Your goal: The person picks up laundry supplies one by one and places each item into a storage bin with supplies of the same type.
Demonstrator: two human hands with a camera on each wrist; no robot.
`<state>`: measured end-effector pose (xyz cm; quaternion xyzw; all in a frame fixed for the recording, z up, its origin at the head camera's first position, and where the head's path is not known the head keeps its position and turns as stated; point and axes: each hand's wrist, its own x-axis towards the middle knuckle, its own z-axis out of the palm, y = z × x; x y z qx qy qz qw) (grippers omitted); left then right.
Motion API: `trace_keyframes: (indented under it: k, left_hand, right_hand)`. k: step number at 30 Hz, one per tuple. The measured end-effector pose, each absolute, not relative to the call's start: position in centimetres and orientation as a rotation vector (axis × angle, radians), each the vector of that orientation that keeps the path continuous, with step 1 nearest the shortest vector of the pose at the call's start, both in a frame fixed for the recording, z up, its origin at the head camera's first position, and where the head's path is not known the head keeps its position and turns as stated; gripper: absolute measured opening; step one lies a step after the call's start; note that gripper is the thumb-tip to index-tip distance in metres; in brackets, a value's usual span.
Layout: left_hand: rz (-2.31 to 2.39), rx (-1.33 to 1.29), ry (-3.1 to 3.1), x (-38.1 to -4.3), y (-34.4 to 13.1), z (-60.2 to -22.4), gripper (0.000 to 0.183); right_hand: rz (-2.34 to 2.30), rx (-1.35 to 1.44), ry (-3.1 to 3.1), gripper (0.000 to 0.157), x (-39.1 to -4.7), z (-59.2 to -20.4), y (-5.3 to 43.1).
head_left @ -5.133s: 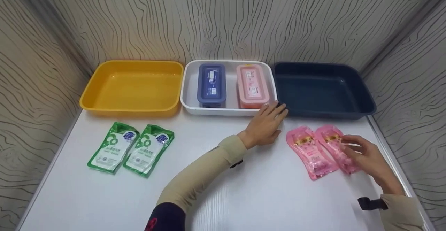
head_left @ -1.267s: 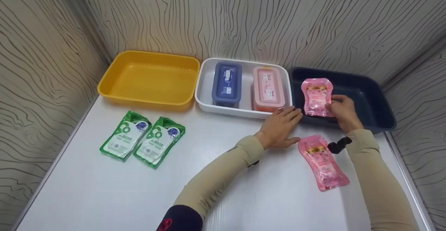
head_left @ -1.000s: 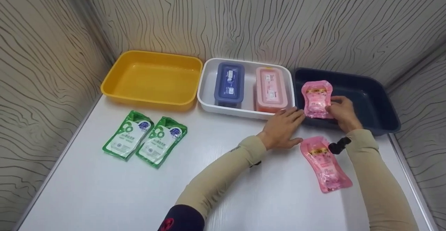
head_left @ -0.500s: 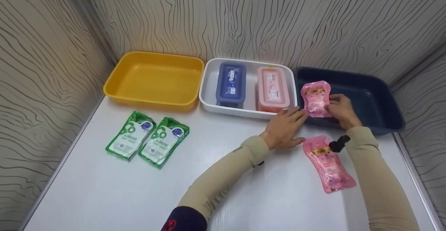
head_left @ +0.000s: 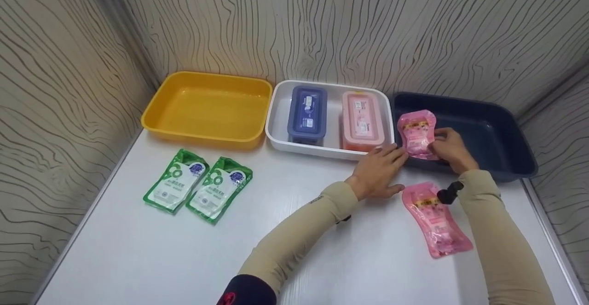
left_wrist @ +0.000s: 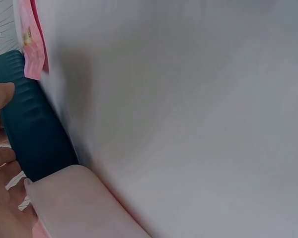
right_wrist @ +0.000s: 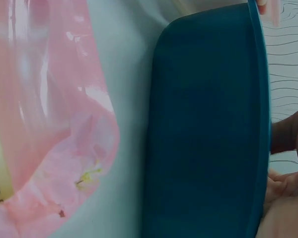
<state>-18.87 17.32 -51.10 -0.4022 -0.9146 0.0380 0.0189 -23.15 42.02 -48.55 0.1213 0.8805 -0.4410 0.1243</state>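
Observation:
My right hand (head_left: 453, 151) pinches the right edge of a pink refill pouch (head_left: 416, 135) at the left end of the navy tray (head_left: 487, 139). The pouch lies tilted inside, its lower end near the front rim. My left hand (head_left: 378, 169) rests with fingers spread over the front corner where the white tray (head_left: 283, 112) meets the navy one. A second pink pouch (head_left: 435, 222) lies on the table below, just right of the left thumb; it looms large in the right wrist view. Inside the white tray sit a blue lidded box (head_left: 307, 112) and a pink lidded box (head_left: 362, 116).
A yellow tray (head_left: 207, 107) stands left of the white one, the three trays in a row along the back wall. Two green-and-white pouches (head_left: 176, 181) lie side by side on the table before it. Patterned panels enclose the left, back and right.
Since the oldest frame, my right hand has carried one pink pouch from the table into the navy tray. Over the last second the pouch has tipped slightly; the left hand has stayed put.

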Motion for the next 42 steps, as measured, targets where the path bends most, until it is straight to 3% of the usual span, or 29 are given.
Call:
trace_keyframes:
  k: [8,21,42]
  left_hand:
    - [0.084,-1.241,-2.851,-18.6,18.0,-51.2,0.089]
    - [0.114,-1.209,-2.841,-18.8,17.4,-51.1,0.086]
    - [0.131,-1.205,-2.867,-18.5,17.6,-50.8,0.08]
  right_hand:
    - [-1.193,0.365,2.635,0.069,-22.6,-48.2,42.6]
    - [-1.103,0.149,2.854,0.058,-20.5,-47.1,42.3]
    - [-1.132,-0.058,3.098,0.042,-13.5,-46.1,42.2]
